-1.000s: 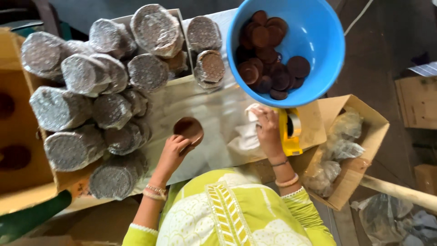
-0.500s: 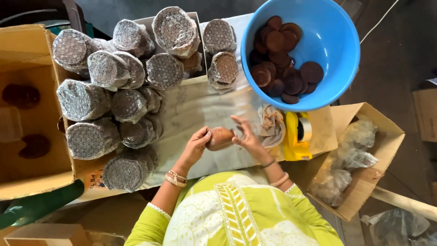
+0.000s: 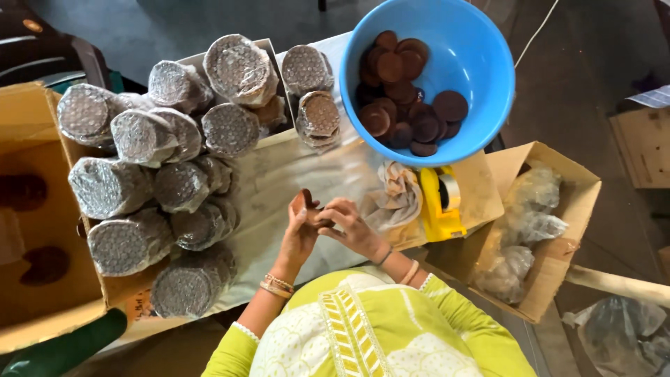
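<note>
Since the earlier frames, both hands have drawn together over the table and the brown disc [image 3: 304, 202] has been tipped up on edge between them. Left hand [image 3: 300, 234] grips the disc from below; right hand [image 3: 347, 225] closes its fingers against the disc's side. One disc is in hand. More than a dozen like discs lie in the single blue tub [image 3: 481, 77] at the far right of the table. About fourteen bubble-wrapped rolls [image 3: 129, 241] are piled on the left and far side. One yellow tape dispenser [image 3: 440, 206] stands just beside a crumpled cloth [image 3: 398, 199]. Plastic sheeting [image 3: 279, 178] covers the table. One open cardboard box [image 3: 569, 230] with clear bags sits at the right on a dark floor.
</note>
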